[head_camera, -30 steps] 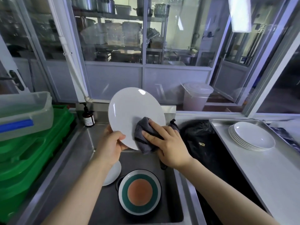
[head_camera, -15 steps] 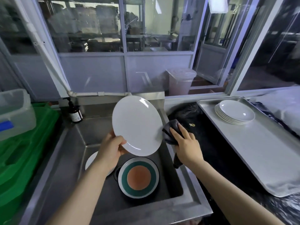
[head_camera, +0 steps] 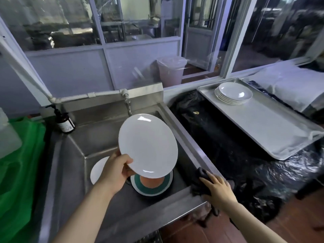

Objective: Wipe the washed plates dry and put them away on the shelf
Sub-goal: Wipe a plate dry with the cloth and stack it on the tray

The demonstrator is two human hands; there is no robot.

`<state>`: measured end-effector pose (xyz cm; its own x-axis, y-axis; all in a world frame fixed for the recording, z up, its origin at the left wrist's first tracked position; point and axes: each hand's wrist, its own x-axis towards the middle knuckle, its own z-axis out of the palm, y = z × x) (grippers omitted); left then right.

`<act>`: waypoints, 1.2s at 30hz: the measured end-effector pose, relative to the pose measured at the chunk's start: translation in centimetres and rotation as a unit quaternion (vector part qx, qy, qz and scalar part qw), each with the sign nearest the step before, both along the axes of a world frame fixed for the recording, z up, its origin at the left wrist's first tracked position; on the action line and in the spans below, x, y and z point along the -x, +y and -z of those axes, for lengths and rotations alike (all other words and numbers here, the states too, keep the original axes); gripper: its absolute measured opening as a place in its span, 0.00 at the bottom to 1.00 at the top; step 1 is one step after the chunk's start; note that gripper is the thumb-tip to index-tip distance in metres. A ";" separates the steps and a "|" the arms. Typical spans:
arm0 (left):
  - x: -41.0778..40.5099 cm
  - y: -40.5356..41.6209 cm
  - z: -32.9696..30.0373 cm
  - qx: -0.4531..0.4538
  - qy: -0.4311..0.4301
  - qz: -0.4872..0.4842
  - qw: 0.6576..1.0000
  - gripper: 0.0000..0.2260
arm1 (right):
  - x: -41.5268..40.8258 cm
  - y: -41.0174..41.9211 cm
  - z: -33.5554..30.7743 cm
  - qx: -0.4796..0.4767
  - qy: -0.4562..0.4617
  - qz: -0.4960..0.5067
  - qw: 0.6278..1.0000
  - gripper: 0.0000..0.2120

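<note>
My left hand [head_camera: 116, 170] grips the lower left rim of a white plate [head_camera: 149, 146], holding it tilted above the sink [head_camera: 105, 137]. Down in the basin lie a green-and-orange ringed plate [head_camera: 152, 187] and a small white plate [head_camera: 97, 170], partly hidden by my hand. My right hand [head_camera: 216, 189] rests with fingers spread on the dark grey cloth [head_camera: 199, 181], which lies on the sink's right front corner. A stack of white plates [head_camera: 234, 92] sits at the far end of a metal tray [head_camera: 273, 125] on the right.
A brown pump bottle [head_camera: 64, 120] stands at the sink's back left corner. A tap [head_camera: 128, 106] hangs from a white pipe behind the held plate. Green crates [head_camera: 19, 163] fill the left side. Black plastic sheeting [head_camera: 228, 146] covers the counter between sink and tray.
My right hand took the cloth off the plate and lowered it to the sink's right front corner. My left hand keeps the plate, now tilted flatter. My view swung right and down.
</note>
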<state>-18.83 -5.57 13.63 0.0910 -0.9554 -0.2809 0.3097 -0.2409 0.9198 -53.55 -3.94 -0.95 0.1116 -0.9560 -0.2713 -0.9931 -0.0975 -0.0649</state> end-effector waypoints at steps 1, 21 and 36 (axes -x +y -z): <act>-0.3 0.2 0.2 -0.004 -0.003 0.009 1.000 0.15 | -0.1 0.4 0.1 0.005 -0.002 0.004 1.000 0.31; 0.2 1.3 1.6 -0.061 0.070 0.081 0.992 0.14 | -9.7 -0.3 -9.2 -0.125 -0.769 0.253 0.573 0.14; 18.0 -13.9 -0.7 -0.020 0.064 0.121 0.990 0.17 | 9.2 -13.8 -11.6 -0.089 -0.795 0.278 0.532 0.15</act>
<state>-36.86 -19.45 14.35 -0.1777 -0.9331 -0.3128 0.3531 -0.3571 0.8648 -62.79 -17.74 10.67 0.0487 -0.9363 -0.3479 0.4590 0.3303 -0.8247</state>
